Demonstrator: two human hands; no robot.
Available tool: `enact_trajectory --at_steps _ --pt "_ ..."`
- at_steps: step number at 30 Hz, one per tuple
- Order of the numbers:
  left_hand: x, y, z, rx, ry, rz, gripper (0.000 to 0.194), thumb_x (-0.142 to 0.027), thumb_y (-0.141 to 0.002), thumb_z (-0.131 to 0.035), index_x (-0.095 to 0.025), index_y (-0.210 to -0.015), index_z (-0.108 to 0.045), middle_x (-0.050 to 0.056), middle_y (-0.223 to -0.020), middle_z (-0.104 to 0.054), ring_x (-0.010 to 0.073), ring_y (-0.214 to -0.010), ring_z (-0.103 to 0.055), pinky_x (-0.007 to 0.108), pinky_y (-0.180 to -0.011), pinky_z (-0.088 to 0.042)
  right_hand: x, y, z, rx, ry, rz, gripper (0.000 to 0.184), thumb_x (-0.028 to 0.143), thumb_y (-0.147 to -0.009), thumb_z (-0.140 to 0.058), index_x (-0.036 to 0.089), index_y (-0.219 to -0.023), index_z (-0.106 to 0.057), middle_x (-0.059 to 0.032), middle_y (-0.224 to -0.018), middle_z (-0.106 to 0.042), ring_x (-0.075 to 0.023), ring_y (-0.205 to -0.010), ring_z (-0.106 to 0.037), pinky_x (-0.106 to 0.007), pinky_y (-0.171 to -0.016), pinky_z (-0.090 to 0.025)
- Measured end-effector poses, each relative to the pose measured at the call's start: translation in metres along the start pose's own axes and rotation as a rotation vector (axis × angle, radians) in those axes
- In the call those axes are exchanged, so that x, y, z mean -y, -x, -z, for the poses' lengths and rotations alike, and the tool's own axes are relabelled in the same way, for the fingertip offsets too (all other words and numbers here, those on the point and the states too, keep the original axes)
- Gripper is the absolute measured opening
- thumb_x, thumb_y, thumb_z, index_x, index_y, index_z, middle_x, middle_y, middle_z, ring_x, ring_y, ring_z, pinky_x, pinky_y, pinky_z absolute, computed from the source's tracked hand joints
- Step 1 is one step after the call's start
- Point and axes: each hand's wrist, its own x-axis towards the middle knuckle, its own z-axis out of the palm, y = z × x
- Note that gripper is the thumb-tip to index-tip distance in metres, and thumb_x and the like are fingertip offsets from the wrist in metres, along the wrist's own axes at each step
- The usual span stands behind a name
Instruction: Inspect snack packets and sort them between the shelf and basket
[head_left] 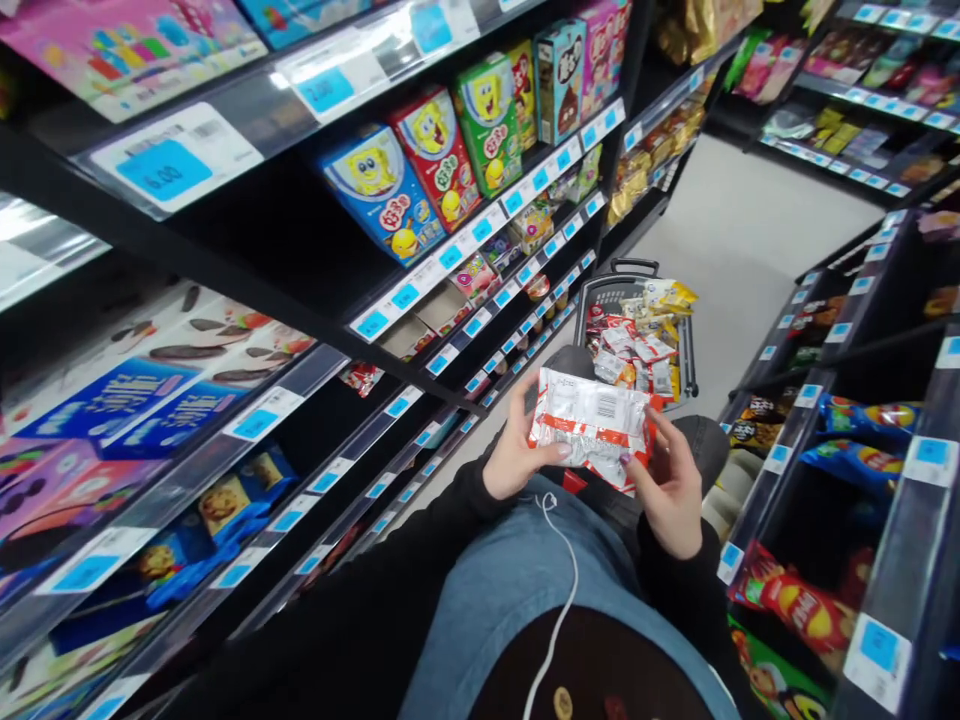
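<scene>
In front of my lap, both hands hold small white and red snack packets (589, 410). The top packet has a barcode and printed text facing up, and at least one more red-edged packet shows beneath it. My left hand (517, 445) grips the left end, thumb laid along the lower edge. At the right end, my right hand (671, 480) pinches the packets, with the thumb on the lower right corner. Just beyond them stands a grey shopping basket (581, 310) with a raised handle, filled with white, red and yellow packets (630, 345).
Shelves with blue price tags (405, 297) line the left side, bearing cartoon snack boxes (439, 155) and blue-and-white boxes (142, 400). Shelves on the right hold chip bags (806, 605). A grey floor aisle (739, 210) runs ahead. A white cord (559, 620) hangs over my front.
</scene>
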Motion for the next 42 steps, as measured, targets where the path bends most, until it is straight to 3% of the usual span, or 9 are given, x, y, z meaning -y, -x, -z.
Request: enact_trajectory --at_steps 5,8,11,13,18,24,29,38,42 --pt "-0.009 -0.008 -0.008 0.173 -0.113 -0.051 0.115 -0.027 -0.056 -0.078 -0.034 -0.14 0.0 0.012 -0.129 -0.047 0.0262 -0.107 -0.054 0.039 -0.087 -0.046 -0.005 0.004 0.019 -0.026 0.2 0.11 0.038 0.027 -0.071 -0.067 0.022 -0.108 -0.063 -0.007 -0.104 -0.067 -0.0219 -0.09 -0.063 -0.034 -0.077 -0.052" --pt "-0.015 -0.008 -0.007 0.241 -0.191 -0.129 0.098 -0.023 -0.06 -0.076 -0.033 -0.139 -0.018 0.01 -0.133 -0.045 0.0253 -0.112 -0.051 0.038 -0.092 -0.043 -0.007 0.003 0.028 0.022 0.259 0.199 0.039 0.025 -0.067 -0.071 0.023 -0.106 -0.065 -0.006 -0.099 -0.068 -0.0212 -0.083 -0.065 -0.032 -0.071 -0.054" --pt "-0.018 -0.007 -0.005 0.224 -0.396 -0.193 0.059 -0.022 -0.063 -0.074 -0.023 -0.119 -0.054 0.01 -0.12 -0.056 0.0238 -0.105 -0.055 0.034 -0.09 -0.044 -0.003 -0.001 0.033 0.071 0.287 0.294 0.037 0.021 -0.067 -0.072 0.026 -0.103 -0.066 -0.0051 -0.097 -0.069 -0.0205 -0.081 -0.065 -0.031 -0.068 -0.055" --pt "-0.02 -0.007 -0.005 0.204 -0.529 -0.244 0.043 -0.023 -0.064 -0.073 -0.019 -0.106 -0.065 0.01 -0.108 -0.063 0.0225 -0.097 -0.059 0.032 -0.087 -0.045 0.0 -0.003 0.036 0.088 0.302 0.357 0.035 0.017 -0.068 -0.07 0.028 -0.102 -0.067 -0.0042 -0.098 -0.069 -0.0194 -0.08 -0.066 -0.03 -0.066 -0.055" --pt "-0.025 -0.009 -0.01 0.222 -0.628 -0.399 0.025 -0.02 -0.066 -0.072 -0.019 -0.091 -0.071 0.008 -0.097 -0.068 0.0192 -0.089 -0.062 0.03 -0.082 -0.049 0.007 -0.005 0.037 0.061 0.367 0.524 0.038 0.009 -0.071 -0.066 0.03 -0.102 -0.066 -0.0019 -0.098 -0.069 -0.0169 -0.078 -0.066 -0.027 -0.064 -0.054" --pt "-0.03 -0.009 -0.016 0.178 -0.683 -0.476 0.019 -0.02 -0.069 -0.069 -0.02 -0.087 -0.072 0.007 -0.09 -0.069 0.0159 -0.081 -0.063 0.025 -0.073 -0.051 0.014 -0.008 0.033 -0.051 0.609 0.638 0.023 0.01 -0.074 -0.063 0.026 -0.091 -0.067 -0.0007 -0.077 -0.068 -0.0131 -0.065 -0.063 -0.023 -0.056 -0.05" --pt "-0.038 -0.008 -0.019 0.111 -0.805 -0.496 0.012 -0.022 -0.073 -0.066 -0.019 -0.082 -0.073 0.006 -0.083 -0.07 0.0149 -0.074 -0.063 0.024 -0.067 -0.05 0.019 -0.01 0.025 -0.035 0.701 0.569 0.008 0.017 -0.081 -0.054 0.022 -0.081 -0.061 -0.0024 -0.072 -0.064 -0.0144 -0.064 -0.061 -0.025 -0.056 -0.048" --pt "-0.045 -0.006 -0.022 0.084 -0.872 -0.394 0.015 -0.027 -0.076 -0.062 -0.016 -0.07 -0.071 0.004 -0.066 -0.07 0.0115 -0.057 -0.062 0.019 -0.054 -0.045 0.034 -0.012 0.03 0.118 0.758 0.449 0.011 0.019 -0.085 -0.045 0.021 -0.077 -0.053 0.0003 -0.065 -0.059 -0.0125 -0.056 -0.056 -0.024 -0.052 -0.042" --pt "-0.042 -0.005 -0.026 0.063 -0.869 -0.393 0.017 -0.027 -0.077 -0.061 -0.014 -0.068 -0.069 0.003 -0.065 -0.069 0.0113 -0.057 -0.062 0.019 -0.055 -0.044 0.04 -0.012 0.032 0.155 0.715 0.304 0.013 0.021 -0.084 -0.046 0.02 -0.072 -0.05 0.0016 -0.061 -0.054 -0.0115 -0.053 -0.05 -0.024 -0.051 -0.039"
